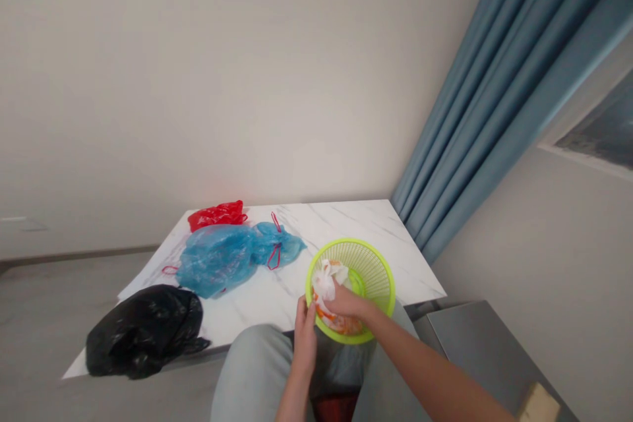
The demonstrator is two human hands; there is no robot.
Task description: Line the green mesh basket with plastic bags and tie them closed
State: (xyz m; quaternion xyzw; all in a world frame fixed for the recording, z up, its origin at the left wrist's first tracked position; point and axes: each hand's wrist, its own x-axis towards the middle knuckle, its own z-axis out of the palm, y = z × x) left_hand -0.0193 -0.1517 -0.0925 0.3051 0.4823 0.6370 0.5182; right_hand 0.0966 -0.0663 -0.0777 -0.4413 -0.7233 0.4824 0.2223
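Head view: your left hand (305, 330) holds the green basket (378, 270) by its left rim, your right hand (345, 301) grips the white-and-orange bag (324, 282) inside, and the basket overlaps the counter's (356, 214) front edge, with room behind toward the wall (257, 79).

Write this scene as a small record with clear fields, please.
Left grip: touching the left side of a round lime-green plastic basket
Right grip: inside the basket, on a crumpled white-and-orange plastic bag
Surface: white marble-patterned table
Table, far left: crumpled red plastic bag
Middle left: translucent blue plastic with red ties
Near left corner: crumpled black plastic bag
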